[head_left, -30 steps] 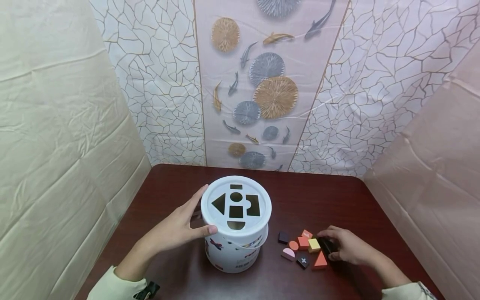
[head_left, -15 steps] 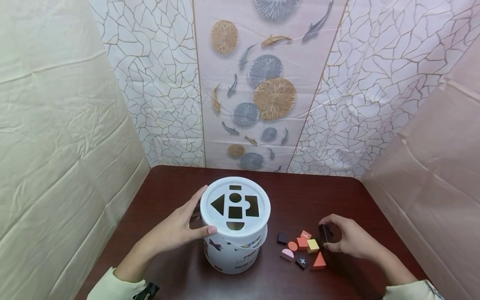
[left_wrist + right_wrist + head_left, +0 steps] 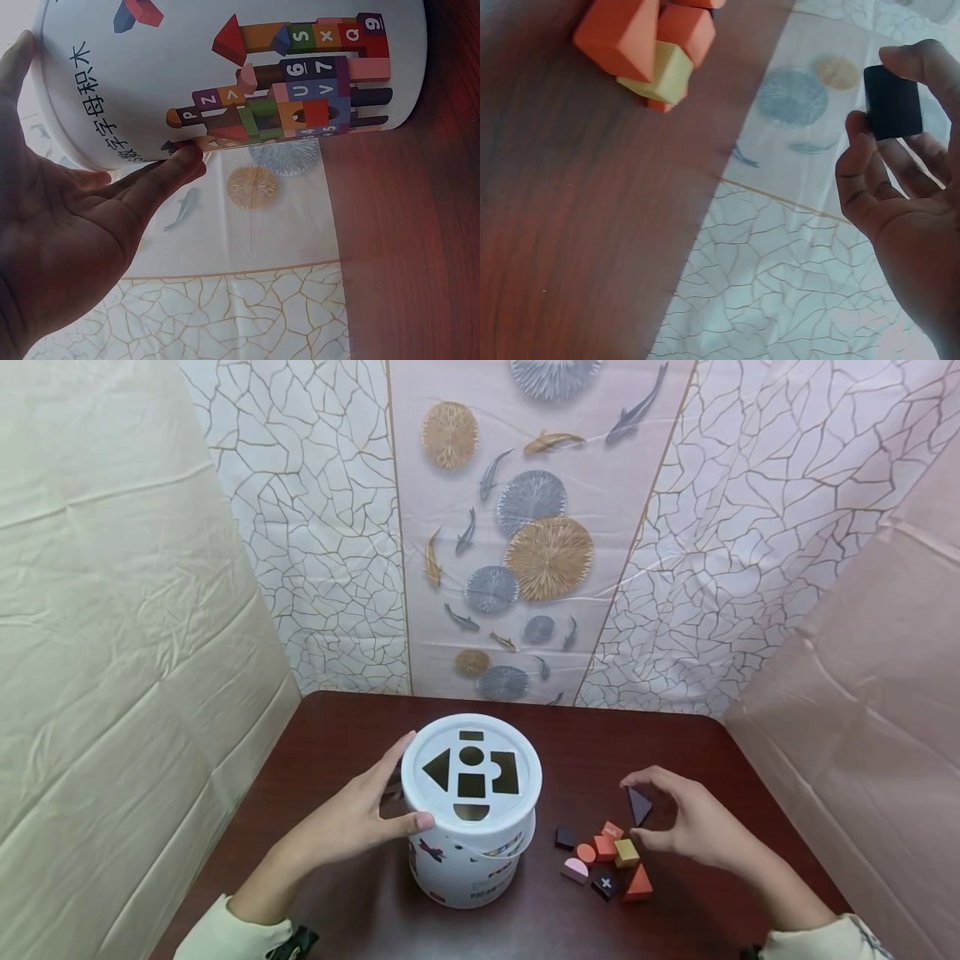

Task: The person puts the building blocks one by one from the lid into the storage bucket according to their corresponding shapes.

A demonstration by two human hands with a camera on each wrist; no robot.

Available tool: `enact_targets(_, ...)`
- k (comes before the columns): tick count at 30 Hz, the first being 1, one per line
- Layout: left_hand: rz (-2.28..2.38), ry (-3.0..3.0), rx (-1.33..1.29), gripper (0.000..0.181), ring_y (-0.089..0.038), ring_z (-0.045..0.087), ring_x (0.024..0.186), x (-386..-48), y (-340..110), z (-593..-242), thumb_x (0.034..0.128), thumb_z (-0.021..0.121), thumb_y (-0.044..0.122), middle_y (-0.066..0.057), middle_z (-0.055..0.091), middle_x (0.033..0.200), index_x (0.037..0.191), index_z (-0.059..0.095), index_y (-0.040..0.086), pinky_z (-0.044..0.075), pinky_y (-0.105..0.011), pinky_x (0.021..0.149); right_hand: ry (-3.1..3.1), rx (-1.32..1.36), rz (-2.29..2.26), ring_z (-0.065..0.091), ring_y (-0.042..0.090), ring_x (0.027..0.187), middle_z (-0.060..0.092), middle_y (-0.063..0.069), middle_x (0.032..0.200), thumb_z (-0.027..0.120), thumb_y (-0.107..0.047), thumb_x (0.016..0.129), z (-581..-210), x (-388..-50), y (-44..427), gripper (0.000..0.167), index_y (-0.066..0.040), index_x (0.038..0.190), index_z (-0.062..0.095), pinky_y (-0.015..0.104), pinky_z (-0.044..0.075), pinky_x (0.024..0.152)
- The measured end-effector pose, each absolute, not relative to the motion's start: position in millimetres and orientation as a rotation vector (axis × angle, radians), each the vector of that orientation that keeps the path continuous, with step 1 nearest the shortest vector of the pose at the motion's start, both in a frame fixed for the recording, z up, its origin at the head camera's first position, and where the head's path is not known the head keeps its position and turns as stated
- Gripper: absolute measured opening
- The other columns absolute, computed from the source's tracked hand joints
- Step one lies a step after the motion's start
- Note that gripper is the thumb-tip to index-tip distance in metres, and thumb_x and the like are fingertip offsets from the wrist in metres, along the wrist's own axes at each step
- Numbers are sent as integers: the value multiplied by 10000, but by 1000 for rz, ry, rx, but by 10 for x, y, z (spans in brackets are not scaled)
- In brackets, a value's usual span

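My left hand (image 3: 352,818) holds the white lidded bucket (image 3: 461,872) at its left side, the thumb on the lid rim and the fingers round the wall. The left wrist view shows those fingers against the printed side. The lid (image 3: 435,806) has cut-out holes: a triangle, a circle, a square and others. To the right, my right hand (image 3: 693,827) pinches a dark triangular block (image 3: 639,807) between thumb and fingers, raised above the table. In the right wrist view a dark rectangular face of this block (image 3: 894,103) shows.
Loose blocks lie right of the bucket: an orange triangle (image 3: 639,885), a yellow block (image 3: 626,852), a pink half-round (image 3: 576,869), a dark block with a plus (image 3: 604,883) and several others. The bucket's handle (image 3: 530,835) hangs at its right. Cloth walls border the dark red table (image 3: 360,727).
My right hand has lifted the dark triangular block off the table beside the pile and moved it slightly left and away, turning its triangular face into view. The left hand and bucket stay put.
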State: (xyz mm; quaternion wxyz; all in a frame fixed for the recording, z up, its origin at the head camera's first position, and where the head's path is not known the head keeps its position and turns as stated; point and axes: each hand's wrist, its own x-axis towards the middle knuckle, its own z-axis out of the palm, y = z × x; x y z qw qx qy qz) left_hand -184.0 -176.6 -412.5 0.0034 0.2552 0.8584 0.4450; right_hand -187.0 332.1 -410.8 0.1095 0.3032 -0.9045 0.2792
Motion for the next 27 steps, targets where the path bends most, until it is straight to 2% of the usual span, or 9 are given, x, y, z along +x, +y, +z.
enact_targets(8,1393,2691,792,1162,-182,597,1496,-1835,-1762,-4128,911,874,597,27,443,1742,1765,101,445,494,-554,1230,-2586,907,834,602,69,866,659,-48,1174,1017,-17,726,-3977,-1883,3277,676,-212,1322,764,242,542,649)
enact_targets(15,1400,2689,795,1163,-177,604,1489,-1841,-1767,-4133,912,875,591,25,441,1743,1766,98,444,504,-532,1225,-2565,935,775,568,65,808,628,-59,1148,1035,-96,747,-3871,-1863,3173,636,-193,1323,784,211,489,653)
enact_targets(19,1399,2691,799,1164,-173,603,1488,-1846,-1767,-4126,912,876,590,28,442,1741,1766,99,445,502,-537,1228,-2565,917,756,604,70,815,653,-101,1086,1041,-163,756,-3804,-1852,3118,625,-206,1318,771,211,514,679)
enact_targets(23,1394,2683,798,1163,-172,604,1486,-1846,-1764,-4122,912,874,596,28,442,1740,1766,100,440,508,-525,1224,-2551,891,758,631,84,795,658,-136,991,1052,-182,738,-3762,-1849,3089,601,-240,1251,744,209,542,691)
enact_targets(27,1400,2670,793,1164,-181,607,1485,-1843,-1764,-4124,912,875,593,20,439,1742,1767,99,437,515,-509,1221,-2524,898,769,614,81,792,648,-131,965,1047,-179,742,-3732,-1842,3059,564,-261,1216,754,206,518,685)
